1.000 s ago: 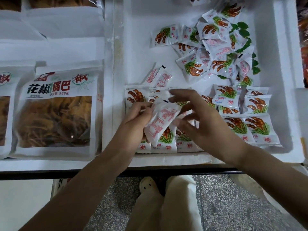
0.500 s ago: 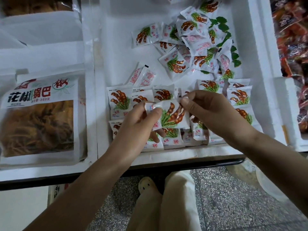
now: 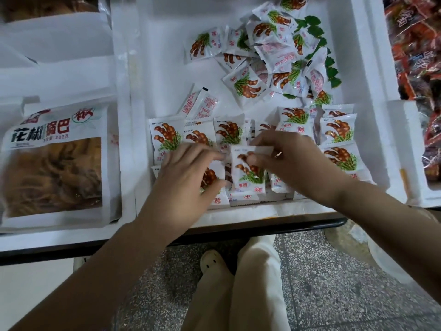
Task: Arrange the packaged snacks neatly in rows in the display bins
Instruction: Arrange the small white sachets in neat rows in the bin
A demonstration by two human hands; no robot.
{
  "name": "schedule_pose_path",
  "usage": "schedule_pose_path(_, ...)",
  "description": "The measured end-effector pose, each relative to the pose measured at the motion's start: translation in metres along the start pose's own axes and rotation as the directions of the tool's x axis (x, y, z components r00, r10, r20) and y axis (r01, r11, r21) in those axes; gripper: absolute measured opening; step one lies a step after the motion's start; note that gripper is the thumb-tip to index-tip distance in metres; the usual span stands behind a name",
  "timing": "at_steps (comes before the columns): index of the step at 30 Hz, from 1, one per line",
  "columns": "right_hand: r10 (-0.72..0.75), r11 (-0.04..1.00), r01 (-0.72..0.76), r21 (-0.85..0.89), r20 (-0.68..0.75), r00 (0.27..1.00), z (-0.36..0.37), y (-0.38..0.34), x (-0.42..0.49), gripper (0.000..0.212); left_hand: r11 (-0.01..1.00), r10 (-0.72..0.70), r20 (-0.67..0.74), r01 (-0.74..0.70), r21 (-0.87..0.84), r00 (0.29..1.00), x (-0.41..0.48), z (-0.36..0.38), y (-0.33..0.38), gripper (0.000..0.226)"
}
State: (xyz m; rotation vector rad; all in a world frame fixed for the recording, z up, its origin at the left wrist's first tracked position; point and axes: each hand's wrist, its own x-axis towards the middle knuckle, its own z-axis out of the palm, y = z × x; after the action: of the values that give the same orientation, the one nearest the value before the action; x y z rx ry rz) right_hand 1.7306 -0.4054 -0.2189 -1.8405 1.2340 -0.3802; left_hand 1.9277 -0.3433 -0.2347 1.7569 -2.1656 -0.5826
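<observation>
A white foam display bin (image 3: pixel 162 56) holds small white snack packets printed with brown pods and green leaves. Several of them lie in rows (image 3: pixel 338 132) along the near side, and a loose pile (image 3: pixel 269 56) sits at the far right. My right hand (image 3: pixel 293 158) pinches one packet (image 3: pixel 248 180) by its top, thumb on the front, holding it upright over the near row. Just to its left, my left hand (image 3: pixel 188 173) rests with its fingers spread over the near-left packets. Two face-down packets (image 3: pixel 200 103) lie apart above the rows.
The neighbouring bin on the left holds a large bag of crispy snacks (image 3: pixel 55 158). Red-wrapped snacks (image 3: pixel 415 56) fill a bin on the right. The dark table edge (image 3: pixel 262 228) runs below the bins, with my legs and a shoe over a speckled floor.
The packet, turned from back to front between both hands, has come down onto the near row. My left hand has let go of it and rests on the packets beside it.
</observation>
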Motion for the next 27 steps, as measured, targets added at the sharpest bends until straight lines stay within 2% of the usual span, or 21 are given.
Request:
schedule_pose_path(1, -0.027, 0.998, 0.03, -0.055, 0.038, 0.999, 0.005, 0.001, 0.002, 0.003, 0.999, 0.018, 0.032, -0.019, 0.037, 0.999, -0.002, 0.002, -0.005, 0.043)
schedule_pose_path(4, -0.138, 0.967, 0.159, -0.199, 0.113, 0.984, 0.02, 0.006, 0.007, 0.016, 0.995, 0.032, 0.082, -0.04, 0.096, 0.996, -0.006, 0.007, -0.012, 0.047)
schedule_pose_path(8, -0.211, 0.932, 0.239, -0.271, 0.127, 0.969, 0.026, 0.012, 0.006, 0.024, 0.989, 0.075, 0.085, -0.085, 0.123, 0.994, -0.004, 0.007, -0.016, 0.047)
schedule_pose_path(10, -0.276, 0.874, 0.304, -0.38, 0.128, 0.953, 0.025, 0.014, 0.004, 0.029, 0.986, 0.098, 0.083, -0.108, 0.128, 0.992, -0.003, 0.007, -0.017, 0.046)
schedule_pose_path(13, -0.35, 0.731, 0.374, -0.571, 0.156, 0.924, 0.023, 0.017, 0.0, 0.053, 0.982, 0.113, 0.102, -0.127, 0.139, 0.988, -0.004, 0.007, -0.02, 0.044)
schedule_pose_path(15, -0.35, 0.684, 0.39, -0.616, 0.191, 0.917, 0.025, 0.019, -0.004, 0.064, 0.978, 0.12, 0.13, -0.139, 0.155, 0.984, -0.004, 0.005, -0.022, 0.043)
schedule_pose_path(18, -0.373, 0.679, 0.406, -0.612, 0.189, 0.908, 0.025, 0.021, -0.007, 0.063, 0.978, 0.121, 0.17, -0.147, 0.147, 0.978, -0.003, 0.0, -0.022, 0.041)
schedule_pose_path(20, -0.384, 0.746, 0.385, -0.543, 0.121, 0.916, 0.017, 0.018, -0.005, 0.054, 0.978, 0.122, 0.161, -0.147, 0.15, 0.979, 0.007, -0.007, -0.019, 0.041)
schedule_pose_path(23, -0.309, 0.88, 0.244, -0.409, -0.101, 0.946, -0.009, 0.021, 0.016, 0.046, 0.983, 0.124, 0.087, -0.134, 0.128, 0.989, 0.04, -0.022, -0.007, 0.038)
schedule_pose_path(27, -0.144, 0.879, -0.071, -0.471, -0.405, 0.903, -0.049, 0.042, 0.063, 0.051, 0.999, 0.025, -0.005, -0.026, -0.039, 1.0, 0.105, -0.021, 0.009, 0.039)
